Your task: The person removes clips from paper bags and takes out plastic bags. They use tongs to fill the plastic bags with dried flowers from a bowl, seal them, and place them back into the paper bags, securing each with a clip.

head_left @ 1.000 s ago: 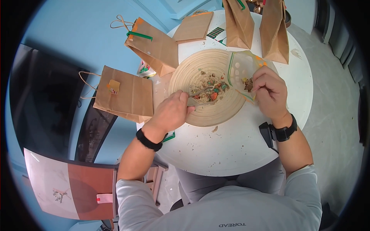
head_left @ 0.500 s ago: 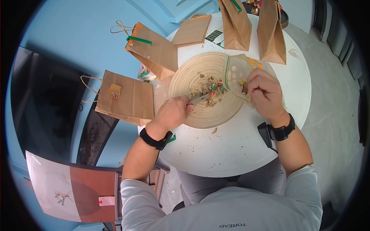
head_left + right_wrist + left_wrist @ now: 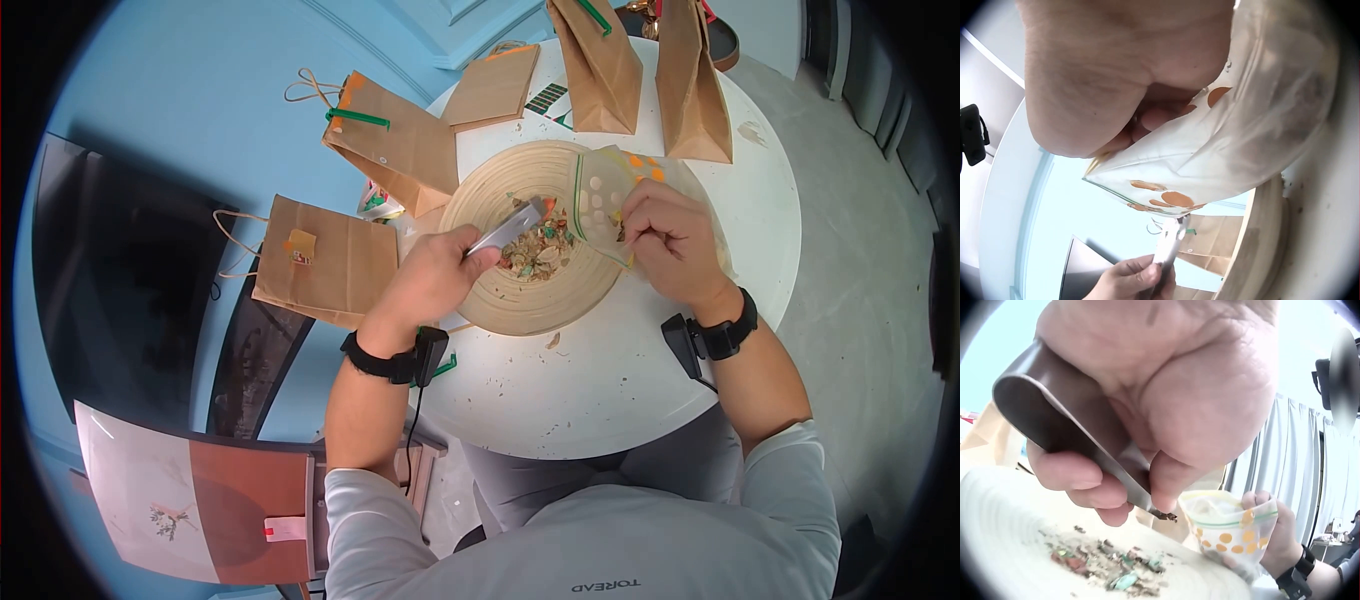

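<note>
My left hand (image 3: 430, 280) grips a pair of metal tongs (image 3: 508, 230), a bent steel strip whose closed end shows in the left wrist view. Small dark bits cling at the tongs' tips (image 3: 1167, 516). Below them, a heap of dried, potpourri-like bits (image 3: 540, 255), brown with some green and orange, lies on a round ribbed wooden plate (image 3: 490, 312). With curled fingers my right hand (image 3: 675, 245) holds the rim of a clear zip bag with orange dots (image 3: 1229, 534). The bag's mouth faces the plate, and some dark contents sit inside it.
Brown paper bags (image 3: 325, 255) stand round the left and far sides of the white round table (image 3: 560, 400), one (image 3: 395, 140) with a green clip. A flatter paper bag (image 3: 492, 88) lies at the back. Crumbs are scattered near the front edge.
The tongs have lifted from the heap and turned, their tips now pointing up toward the bag. My left hand has risen slightly. The right hand keeps its hold on the bag.
</note>
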### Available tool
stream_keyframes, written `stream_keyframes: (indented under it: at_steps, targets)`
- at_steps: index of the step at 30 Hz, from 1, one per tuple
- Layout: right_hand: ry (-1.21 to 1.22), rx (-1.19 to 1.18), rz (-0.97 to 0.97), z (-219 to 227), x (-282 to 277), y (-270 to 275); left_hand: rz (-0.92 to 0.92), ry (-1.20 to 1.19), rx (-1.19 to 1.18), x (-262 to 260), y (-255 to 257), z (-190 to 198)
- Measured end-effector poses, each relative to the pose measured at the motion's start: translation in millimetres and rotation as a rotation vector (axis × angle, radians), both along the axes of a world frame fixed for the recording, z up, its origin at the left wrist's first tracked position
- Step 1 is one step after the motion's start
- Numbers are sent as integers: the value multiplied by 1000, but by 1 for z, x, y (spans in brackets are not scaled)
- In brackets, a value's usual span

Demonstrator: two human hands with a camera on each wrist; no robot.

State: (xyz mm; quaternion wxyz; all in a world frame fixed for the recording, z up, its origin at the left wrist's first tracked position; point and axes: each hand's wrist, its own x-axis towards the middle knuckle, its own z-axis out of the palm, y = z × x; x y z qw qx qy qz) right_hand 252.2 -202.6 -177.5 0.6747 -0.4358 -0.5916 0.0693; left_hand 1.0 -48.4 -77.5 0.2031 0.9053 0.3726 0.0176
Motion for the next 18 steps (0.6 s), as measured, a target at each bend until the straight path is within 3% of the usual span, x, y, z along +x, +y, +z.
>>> stream_keyframes:
  at_steps: [4,7,10,13,18]
  targets:
    - [-17,2,25,1,0,-1,-89,-59,47,29,-13,10]
    - [-20,33,11,-4,2,2,-287,-154,395,40,-16,-5]
    - [28,65,-42,0,2,0,-164,-250,363,31,-15,-1]
    - [55,114,-133,0,3,0,-105,-153,376,9,-4,0]
    - [68,127,-165,0,5,0,-188,58,335,-10,6,-33]
